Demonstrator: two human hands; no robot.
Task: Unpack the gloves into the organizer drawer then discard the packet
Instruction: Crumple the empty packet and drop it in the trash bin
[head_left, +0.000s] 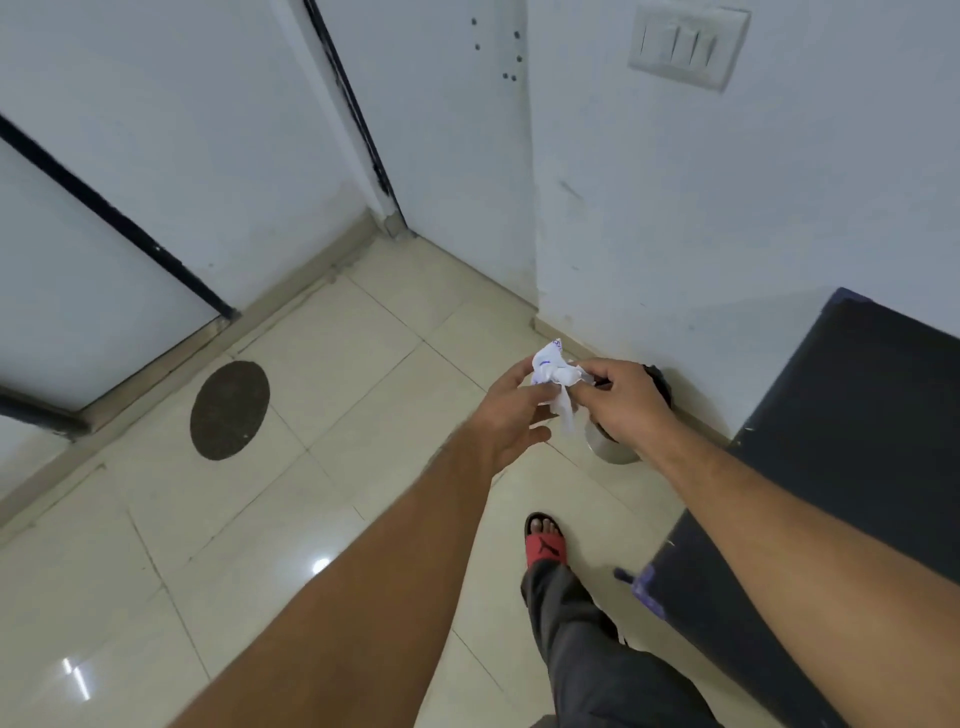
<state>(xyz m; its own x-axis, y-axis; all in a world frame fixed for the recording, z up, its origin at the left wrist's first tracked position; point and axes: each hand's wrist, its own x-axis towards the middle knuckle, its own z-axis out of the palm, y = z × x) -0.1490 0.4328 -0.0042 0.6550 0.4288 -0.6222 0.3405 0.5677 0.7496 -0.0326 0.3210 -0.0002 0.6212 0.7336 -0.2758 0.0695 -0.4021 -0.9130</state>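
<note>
Left hand and right hand both pinch a crumpled white packet between them, fingers closed on it, left thumb loose below. Packet sits right above a metal bin, which is mostly hidden behind the right hand. Bin stands on the tiled floor against the white wall. Dark table just right of bin. Round brown floor cover well left of bin. Foot in red slipper near bin, closer to camera. Switch plate high on wall above bin.

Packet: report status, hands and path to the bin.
Both hands, left hand and right hand, gripping crumpled packet. Held over steel bin. Nothing between.
</note>
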